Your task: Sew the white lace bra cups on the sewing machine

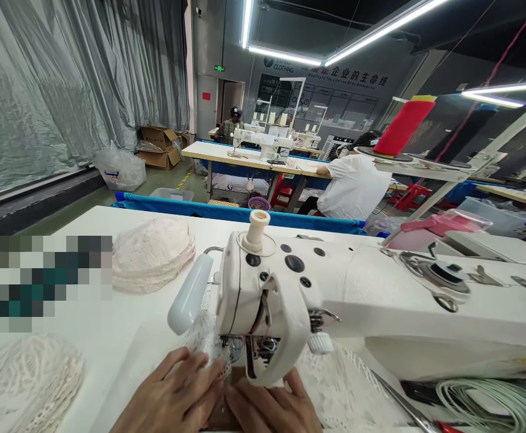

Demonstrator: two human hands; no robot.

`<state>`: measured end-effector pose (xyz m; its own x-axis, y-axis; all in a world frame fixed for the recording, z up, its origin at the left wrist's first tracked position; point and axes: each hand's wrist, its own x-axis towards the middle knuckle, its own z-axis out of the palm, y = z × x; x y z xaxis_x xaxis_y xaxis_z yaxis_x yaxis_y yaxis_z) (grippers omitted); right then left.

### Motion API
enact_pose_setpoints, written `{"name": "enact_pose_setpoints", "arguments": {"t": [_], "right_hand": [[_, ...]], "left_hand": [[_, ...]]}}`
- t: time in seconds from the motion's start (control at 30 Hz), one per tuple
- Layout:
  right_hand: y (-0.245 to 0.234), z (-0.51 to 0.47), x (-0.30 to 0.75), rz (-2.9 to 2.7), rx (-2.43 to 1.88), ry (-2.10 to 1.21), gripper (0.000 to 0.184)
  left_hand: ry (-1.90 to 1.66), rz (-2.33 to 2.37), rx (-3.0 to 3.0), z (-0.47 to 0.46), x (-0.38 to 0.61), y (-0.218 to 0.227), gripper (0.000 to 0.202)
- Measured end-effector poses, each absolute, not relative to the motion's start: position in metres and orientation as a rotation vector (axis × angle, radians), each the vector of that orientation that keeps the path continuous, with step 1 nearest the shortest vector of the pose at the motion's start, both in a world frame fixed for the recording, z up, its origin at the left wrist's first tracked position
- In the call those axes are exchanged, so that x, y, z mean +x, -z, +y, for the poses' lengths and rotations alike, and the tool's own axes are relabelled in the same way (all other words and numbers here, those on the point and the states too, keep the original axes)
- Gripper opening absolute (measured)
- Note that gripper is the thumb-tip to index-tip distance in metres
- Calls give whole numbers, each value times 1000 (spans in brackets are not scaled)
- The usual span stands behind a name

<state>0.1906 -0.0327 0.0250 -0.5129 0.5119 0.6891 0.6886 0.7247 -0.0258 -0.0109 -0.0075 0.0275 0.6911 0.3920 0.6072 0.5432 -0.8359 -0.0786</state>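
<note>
A white sewing machine [348, 279] stands in front of me, its needle area partly covered by the white curved lever [292, 328]. My left hand [179, 388] lies left of the needle area, its fingers bent and closed on white lace fabric [206, 340] that runs up beside the machine head. Close by on the right, my right hand [274, 406] is below the lever, with curled fingers partly hidden. What it holds cannot be made out. More white lace [344, 385] spreads to its right. A brown surface [238, 376] shows between both hands.
Lace bundles lie at the back left [152, 255] and front left [30, 382]. Scissors [407, 400] and a coil of pale cord [498, 397] lie right. A red thread cone [405, 126] stands above. A person in white [355, 183] sits beyond the blue cloth [236, 214].
</note>
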Motion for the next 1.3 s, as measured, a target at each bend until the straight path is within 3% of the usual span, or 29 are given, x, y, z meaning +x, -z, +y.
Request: {"name": "enact_pose_setpoints", "arguments": {"t": [0.27, 0.47, 0.63, 0.93, 1.3], "right_hand": [[-20, -27, 195, -2285, -935, 432, 51], [-10, -31, 196, -2263, -931, 431, 29], [-8, -29, 194, -2274, -954, 468, 26], [-12, -23, 191, -2249, -937, 516, 51], [-10, -16, 194, -2282, -941, 565, 58]], "left_hand": [[886, -725, -2608, -8, -9, -25, 33], [855, -768, -2633, -11, -12, -24, 30], [894, -765, -2580, -8, -10, -23, 23], [932, -755, -2592, 2, -17, -3, 13], [870, -872, -2646, 17, -18, -13, 13]]}}
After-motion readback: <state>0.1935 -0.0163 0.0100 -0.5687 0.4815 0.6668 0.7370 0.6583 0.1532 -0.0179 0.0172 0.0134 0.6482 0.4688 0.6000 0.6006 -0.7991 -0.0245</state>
